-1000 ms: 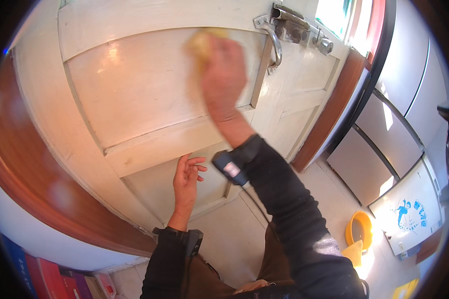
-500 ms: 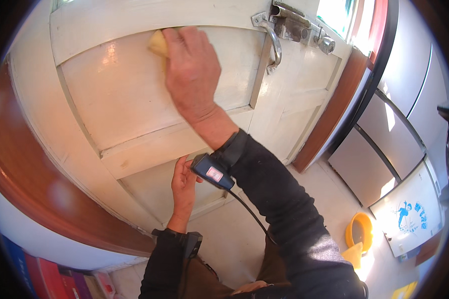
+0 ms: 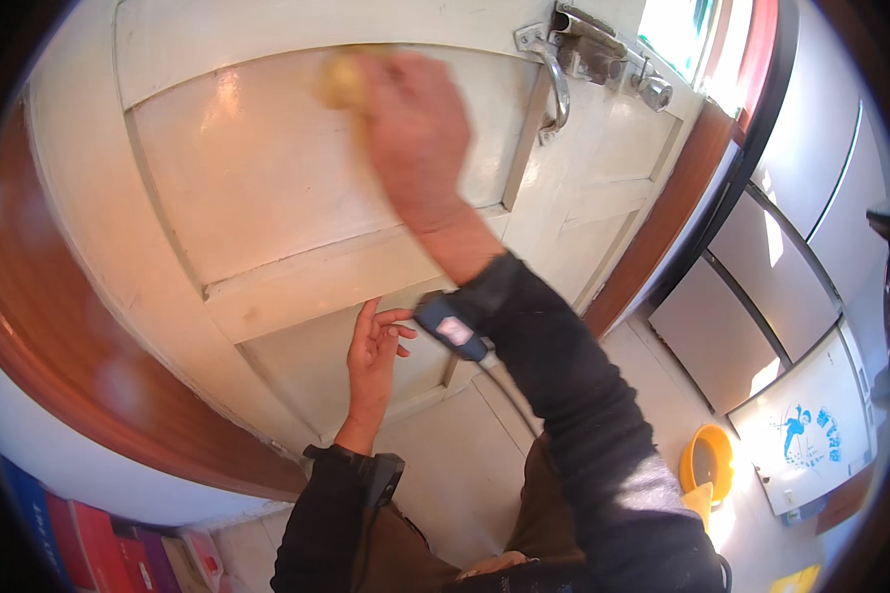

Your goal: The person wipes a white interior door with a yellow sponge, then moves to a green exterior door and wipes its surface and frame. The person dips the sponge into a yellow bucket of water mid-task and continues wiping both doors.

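Note:
A white panelled door fills the space before me. My right hand, blurred by motion, is closed round a bunched yellow cloth and holds it against the top of the door's upper panel. Blur hides the cloth's exact edges. Lower down, my left hand has its fingers apart and holds nothing. Its fingertips are at the underside of the rail between the two panels; whether they touch is hard to tell. Right of my right hand are a metal pull handle and a worn metal latch.
On the floor at right stands a yellow basin, with a yellow cloth-like piece at its near side. Beyond are a grey fridge and a white panel with blue print. Coloured boxes lie at lower left. A cable hangs from my right wrist device.
My right hand has moved a little to the right along the panel with the cloth. My left hand's fingers have spread further apart. The view has shifted slightly.

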`<state>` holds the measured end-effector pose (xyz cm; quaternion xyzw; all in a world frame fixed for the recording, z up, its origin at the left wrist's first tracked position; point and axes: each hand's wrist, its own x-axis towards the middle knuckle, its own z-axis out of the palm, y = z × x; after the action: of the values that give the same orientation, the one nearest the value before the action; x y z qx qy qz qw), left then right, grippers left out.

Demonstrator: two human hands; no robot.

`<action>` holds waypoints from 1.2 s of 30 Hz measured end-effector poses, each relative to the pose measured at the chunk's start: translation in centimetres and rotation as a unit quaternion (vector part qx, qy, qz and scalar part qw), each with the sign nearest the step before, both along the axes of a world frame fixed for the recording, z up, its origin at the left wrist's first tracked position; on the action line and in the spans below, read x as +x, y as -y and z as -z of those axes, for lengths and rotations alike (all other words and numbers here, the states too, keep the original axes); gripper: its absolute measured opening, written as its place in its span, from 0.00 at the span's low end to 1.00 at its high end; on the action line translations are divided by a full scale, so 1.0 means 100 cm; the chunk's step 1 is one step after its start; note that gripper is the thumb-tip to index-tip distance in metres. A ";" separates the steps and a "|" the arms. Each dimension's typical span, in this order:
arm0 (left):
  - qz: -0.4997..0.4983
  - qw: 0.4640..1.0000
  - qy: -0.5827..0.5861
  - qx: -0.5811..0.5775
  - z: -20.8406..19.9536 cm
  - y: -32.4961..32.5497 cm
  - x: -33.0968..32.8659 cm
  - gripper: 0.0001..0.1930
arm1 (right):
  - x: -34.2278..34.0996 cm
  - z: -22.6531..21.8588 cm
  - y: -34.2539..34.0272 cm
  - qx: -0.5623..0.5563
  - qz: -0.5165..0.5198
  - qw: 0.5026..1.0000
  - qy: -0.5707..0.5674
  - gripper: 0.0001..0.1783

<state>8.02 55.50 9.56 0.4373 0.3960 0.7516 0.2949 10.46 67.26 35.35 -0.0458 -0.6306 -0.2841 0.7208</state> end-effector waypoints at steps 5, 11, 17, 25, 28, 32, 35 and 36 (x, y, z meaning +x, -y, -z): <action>0.008 1.000 0.022 -0.006 -0.001 0.001 0.003 0.28 | 0.033 0.004 -0.008 -0.081 0.029 0.994 -0.072 0.17; -0.202 0.924 -0.324 0.011 0.018 0.001 -0.006 0.18 | -0.089 0.012 0.080 -0.012 -0.088 0.993 0.079 0.16; -0.009 0.999 0.036 0.003 0.009 0.003 0.002 0.23 | -0.028 -0.013 0.045 0.025 -0.039 0.997 0.067 0.16; -0.103 0.976 -0.189 -0.034 0.010 0.005 -0.006 0.29 | -0.057 0.004 0.068 0.034 -0.118 0.992 0.006 0.18; -0.137 0.964 -0.226 -0.019 0.016 0.000 -0.008 0.24 | -0.064 -0.002 0.065 0.046 -0.088 0.992 0.078 0.16; -0.001 1.000 -0.026 -0.017 0.009 0.002 -0.003 0.28 | 0.006 0.004 -0.004 -0.017 0.013 0.999 0.050 0.14; 0.001 0.999 -0.052 -0.009 0.001 0.005 -0.002 0.30 | 0.062 0.008 -0.054 -0.088 0.108 0.986 -0.095 0.16; 0.000 0.998 -0.046 -0.031 0.000 0.006 -0.002 0.30 | 0.063 0.010 -0.052 -0.106 0.093 0.986 -0.093 0.16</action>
<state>7.81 54.91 9.53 0.4623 0.4320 0.7182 0.2896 16.81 72.47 34.40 -0.2068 -0.5801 -0.2760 0.7380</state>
